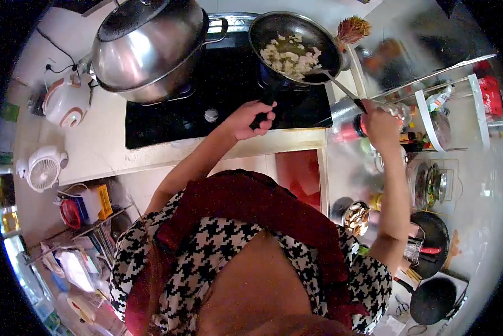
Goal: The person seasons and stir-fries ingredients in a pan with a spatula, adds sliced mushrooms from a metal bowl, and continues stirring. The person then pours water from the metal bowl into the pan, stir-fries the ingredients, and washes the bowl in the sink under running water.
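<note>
A dark wok (296,28) sits over the right burner of the black glass stove, tilted toward me. Pale chopped pieces of food (290,57) lie in it with some yellowish liquid. My left hand (251,119) is closed round the wok's black handle (269,98). In my right hand (380,126) is the dark handle of a metal spatula (344,88). The spatula's blade rests in the wok at the right edge of the food. What the food is, I cannot tell.
A large lidded steel pot (148,56) stands on the left burner of the stove (218,95). Left of it are a white appliance (67,103) and a small white fan (43,169). A bowl of sliced food (356,217) and hanging pans (432,301) are at right.
</note>
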Demonstrator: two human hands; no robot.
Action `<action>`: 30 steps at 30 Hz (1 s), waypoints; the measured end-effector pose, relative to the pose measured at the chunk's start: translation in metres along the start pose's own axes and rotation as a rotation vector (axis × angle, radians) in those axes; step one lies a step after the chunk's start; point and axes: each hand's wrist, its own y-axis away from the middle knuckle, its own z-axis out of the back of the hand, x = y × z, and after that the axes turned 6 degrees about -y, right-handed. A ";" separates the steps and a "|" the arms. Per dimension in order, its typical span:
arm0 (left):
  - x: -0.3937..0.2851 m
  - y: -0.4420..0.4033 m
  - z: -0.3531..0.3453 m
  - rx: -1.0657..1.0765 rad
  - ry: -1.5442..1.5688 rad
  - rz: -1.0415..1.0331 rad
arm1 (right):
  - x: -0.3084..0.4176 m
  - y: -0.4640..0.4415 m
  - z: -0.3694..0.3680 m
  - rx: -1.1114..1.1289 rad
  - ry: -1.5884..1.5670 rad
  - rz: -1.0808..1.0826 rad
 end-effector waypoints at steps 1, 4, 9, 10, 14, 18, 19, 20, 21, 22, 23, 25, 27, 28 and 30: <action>0.001 0.001 -0.002 -0.028 -0.026 -0.013 | 0.008 -0.012 -0.015 0.016 -0.040 -0.041; 0.000 0.002 -0.002 -0.026 -0.024 0.004 | 0.041 -0.046 -0.045 -0.049 -0.195 -0.109; 0.002 -0.003 0.000 -0.040 0.113 0.058 | 0.053 -0.067 -0.056 -0.187 -0.334 -0.139; 0.000 -0.003 -0.001 -0.052 0.120 0.055 | 0.053 -0.064 -0.045 -0.178 -0.339 -0.148; 0.008 -0.004 -0.007 -0.084 0.128 0.057 | 0.045 -0.081 -0.029 -0.069 -0.341 -0.218; 0.007 -0.004 -0.007 -0.061 0.080 0.038 | 0.077 -0.124 -0.056 -0.089 -0.392 -0.255; 0.005 -0.004 -0.007 -0.060 0.080 0.052 | 0.088 -0.124 -0.055 -0.054 -0.376 -0.219; 0.003 -0.005 -0.006 -0.065 0.089 0.047 | 0.096 -0.123 -0.053 -0.020 -0.361 -0.185; 0.004 -0.005 -0.005 -0.070 0.099 0.045 | 0.102 -0.116 -0.041 0.018 -0.329 -0.158; 0.004 -0.004 -0.005 -0.074 0.110 0.045 | 0.104 -0.104 -0.027 0.059 -0.296 -0.133; 0.005 -0.003 -0.005 -0.076 0.124 0.048 | 0.104 -0.092 -0.014 0.101 -0.261 -0.108; 0.002 -0.002 -0.007 -0.075 0.148 0.060 | 0.090 -0.068 -0.005 0.060 -0.195 -0.042; 0.001 -0.002 -0.007 -0.101 0.158 0.090 | 0.069 -0.042 0.010 0.062 -0.137 -0.034; 0.000 -0.001 -0.008 -0.115 0.162 0.100 | 0.060 -0.030 0.023 0.080 -0.114 -0.056; -0.003 0.001 -0.010 -0.120 0.116 0.102 | 0.043 -0.005 0.045 0.032 -0.113 -0.041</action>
